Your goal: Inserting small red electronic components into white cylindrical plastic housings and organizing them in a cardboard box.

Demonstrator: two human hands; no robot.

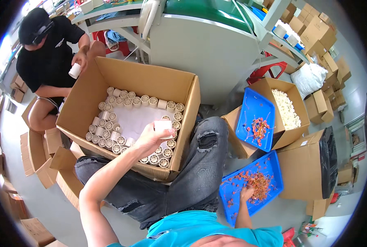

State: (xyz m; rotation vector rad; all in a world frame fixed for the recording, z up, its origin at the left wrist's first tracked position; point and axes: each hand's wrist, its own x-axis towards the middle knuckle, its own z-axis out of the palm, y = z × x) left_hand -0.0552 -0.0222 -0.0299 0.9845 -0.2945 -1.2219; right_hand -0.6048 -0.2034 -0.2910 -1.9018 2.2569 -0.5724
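Observation:
My left hand holds a white cylindrical part over the open cardboard box in front of my knees. Inside the box, several white cylinders stand in rows along the walls on a white sheet. My right hand reaches down into a blue tray on the floor, its fingers in a tangle of small orange wired parts. Whether it grips any of them is hidden.
A second blue tray with orange parts rests on a carton of white pieces. Across the box sits another person holding a white cylinder. A grey bench stands behind, with stacked cartons to the right.

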